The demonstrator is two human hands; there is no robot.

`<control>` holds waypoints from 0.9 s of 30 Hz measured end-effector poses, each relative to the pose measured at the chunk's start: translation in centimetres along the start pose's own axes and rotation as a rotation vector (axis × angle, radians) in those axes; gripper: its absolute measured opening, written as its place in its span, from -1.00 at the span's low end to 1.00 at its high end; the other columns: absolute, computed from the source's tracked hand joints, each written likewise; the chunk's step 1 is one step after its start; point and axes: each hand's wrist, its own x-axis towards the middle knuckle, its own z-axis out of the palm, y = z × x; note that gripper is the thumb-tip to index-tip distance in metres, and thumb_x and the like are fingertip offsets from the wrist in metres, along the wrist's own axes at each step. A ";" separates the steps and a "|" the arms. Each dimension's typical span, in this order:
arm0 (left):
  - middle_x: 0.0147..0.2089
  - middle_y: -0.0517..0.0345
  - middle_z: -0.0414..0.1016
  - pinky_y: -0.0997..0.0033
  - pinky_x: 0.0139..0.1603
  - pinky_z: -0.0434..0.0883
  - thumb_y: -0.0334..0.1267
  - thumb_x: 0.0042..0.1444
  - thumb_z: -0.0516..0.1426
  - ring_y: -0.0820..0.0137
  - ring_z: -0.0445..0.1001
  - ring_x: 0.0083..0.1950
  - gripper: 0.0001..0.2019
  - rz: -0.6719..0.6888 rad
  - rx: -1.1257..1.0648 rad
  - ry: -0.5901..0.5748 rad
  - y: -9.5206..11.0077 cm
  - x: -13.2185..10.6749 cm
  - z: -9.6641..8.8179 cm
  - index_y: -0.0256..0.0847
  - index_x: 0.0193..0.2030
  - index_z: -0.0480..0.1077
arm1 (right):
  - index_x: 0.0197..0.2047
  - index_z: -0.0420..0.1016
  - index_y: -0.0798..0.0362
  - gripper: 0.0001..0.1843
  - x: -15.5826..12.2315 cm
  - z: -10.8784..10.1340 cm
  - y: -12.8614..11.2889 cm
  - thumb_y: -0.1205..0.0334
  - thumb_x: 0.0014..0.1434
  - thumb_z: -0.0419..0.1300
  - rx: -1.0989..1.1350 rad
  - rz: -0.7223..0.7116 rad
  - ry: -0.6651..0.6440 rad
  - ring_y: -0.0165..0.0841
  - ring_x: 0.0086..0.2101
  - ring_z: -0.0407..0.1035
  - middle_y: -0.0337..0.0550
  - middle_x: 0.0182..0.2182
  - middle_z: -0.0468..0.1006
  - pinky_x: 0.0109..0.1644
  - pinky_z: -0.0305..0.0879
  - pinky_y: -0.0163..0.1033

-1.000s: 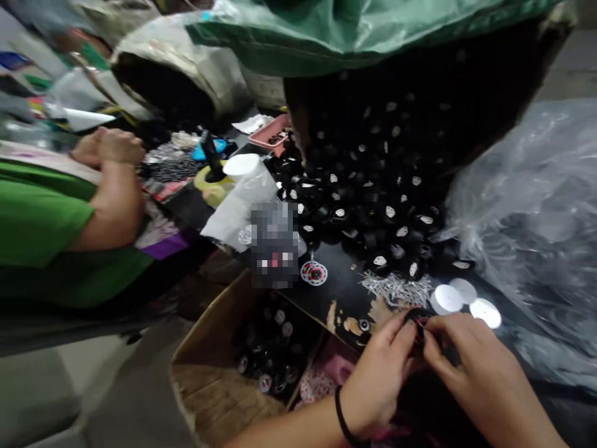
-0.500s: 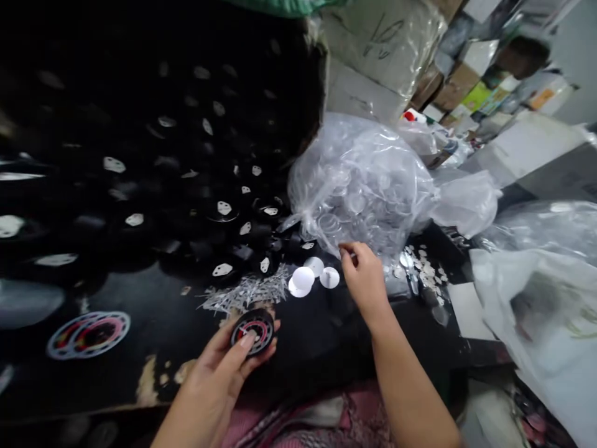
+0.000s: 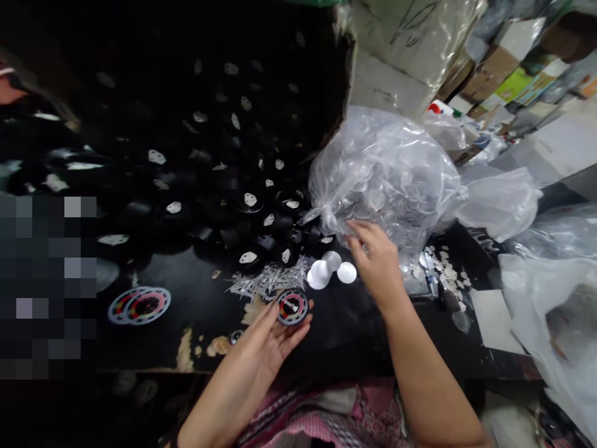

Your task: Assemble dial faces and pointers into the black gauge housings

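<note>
From my end of the feed, I am holding a round black piece with a printed dial face (image 3: 292, 307) in the left hand (image 3: 270, 336), above the desk (image 3: 345, 336), a little in from its near edge. That hand is pinching the piece by its rim, thumb along one side and fingers reaching beneath, with the dial face turned upward.

As far as I am judging, this piece is partly made up: the coloured dial face is sitting within the black rim, and a white pointer-like mark is showing on it. I am not making out whether anything clear is covering it.

The right hand (image 3: 377, 258) is hovering with loosely curled fingers by a knotted clear plastic bag (image 3: 373, 134) of clear round parts (image 3: 375, 199), towards the desk's far edge; I cannot tell whether its fingertips are pinching anything or touching the film.

Plenty is looking unfinished. Overlapping printed ring-shaped dials (image 3: 148, 305) are lying loose towards the desk's left end. Thin silver pins (image 3: 268, 280) are lying heaped, with flat white discs (image 3: 320, 272) just beside them, all unfitted. Towards the far edge, many round black housings (image 3: 231, 238) are lying piled, small white plates (image 3: 250, 199) showing, so I am reckoning those as undone.
</note>
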 end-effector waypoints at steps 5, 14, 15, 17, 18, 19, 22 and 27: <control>-0.16 0.08 0.65 0.32 0.00 0.58 -0.24 0.36 0.08 0.40 0.61 -0.14 -0.75 -0.061 -0.138 0.025 0.8 0.3 0.8 -0.20 -0.20 0.59 | 0.19 0.48 0.08 -0.51 -5.6 1.7 -4.3 -0.06 0.36 0.10 -0.009 -0.342 -0.204 -0.09 0.05 0.41 0.06 0.19 0.47 0.07 0.35 0.03; 0.10 0.19 0.59 0.51 0.00 0.53 -0.13 0.12 0.32 0.34 0.56 0.08 -0.72 0.226 0.174 -0.065 -0.4 0.2 -0.8 -0.03 -0.02 0.57 | 0.09 0.48 0.01 -0.70 -6.4 1.0 -5.9 0.15 0.44 0.01 0.373 -0.210 -0.194 -0.26 0.02 0.41 -0.12 0.02 0.59 0.11 0.25 -0.11; 0.18 0.18 0.55 0.43 0.11 0.50 -0.10 0.14 0.30 0.28 0.50 0.19 -0.66 0.262 0.262 -0.078 -0.6 0.2 -0.9 -0.01 0.06 0.54 | -0.03 0.51 0.01 -0.71 -6.0 0.9 -6.2 0.13 0.45 0.00 0.430 -0.127 -0.195 -0.31 -0.09 0.44 -0.15 -0.11 0.62 0.01 0.28 -0.17; 0.33 0.17 0.40 0.28 0.31 0.35 -0.05 0.20 0.23 0.22 0.33 0.35 -0.56 0.361 0.489 -0.117 -0.9 0.0 -1.2 0.02 0.22 0.42 | -0.28 0.46 0.04 -0.62 -5.2 1.0 -6.7 0.07 0.46 -0.06 0.425 -0.034 -0.203 -0.35 -0.31 0.40 -0.20 -0.37 0.55 -0.19 0.24 -0.23; 0.39 0.17 0.33 0.23 0.38 0.25 -0.04 0.23 0.20 0.21 0.25 0.41 -0.53 0.410 0.600 -0.140 -0.9 -0.1 -1.3 0.03 0.28 0.37 | -0.37 0.38 0.04 -0.57 -5.0 1.2 -7.1 0.06 0.46 -0.10 0.389 -0.030 -0.199 -0.36 -0.38 0.34 -0.23 -0.45 0.47 -0.25 0.18 -0.24; 0.42 0.17 0.28 0.20 0.43 0.17 -0.04 0.26 0.17 0.21 0.19 0.44 -0.51 0.450 0.688 -0.156 -0.9 -0.3 -1.4 0.02 0.31 0.33 | -0.43 0.31 0.04 -0.53 -4.8 1.4 -7.3 0.07 0.47 -0.14 0.356 -0.044 -0.185 -0.38 -0.43 0.28 -0.25 -0.50 0.40 -0.28 0.12 -0.24; 0.45 0.15 0.23 0.20 0.47 0.08 -0.04 0.31 0.10 0.24 0.11 0.47 -0.52 0.524 0.822 -0.170 -0.7 -0.7 -1.7 -0.02 0.34 0.29 | -0.46 0.23 0.03 -0.55 -4.7 2.0 -8.0 0.16 0.47 -0.18 0.337 -0.099 -0.096 -0.40 -0.46 0.21 -0.27 -0.52 0.33 -0.27 0.06 -0.23; 0.44 0.14 0.25 0.21 0.45 0.12 -0.06 0.33 0.08 0.26 0.14 0.46 -0.52 0.524 0.866 -0.201 -0.3 -1.1 -2.2 -0.03 0.35 0.25 | -0.46 0.24 0.03 -0.59 -5.1 2.3 -8.3 0.20 0.45 -0.12 0.482 -0.087 -0.079 -0.41 -0.44 0.23 -0.28 -0.52 0.32 -0.25 0.08 -0.26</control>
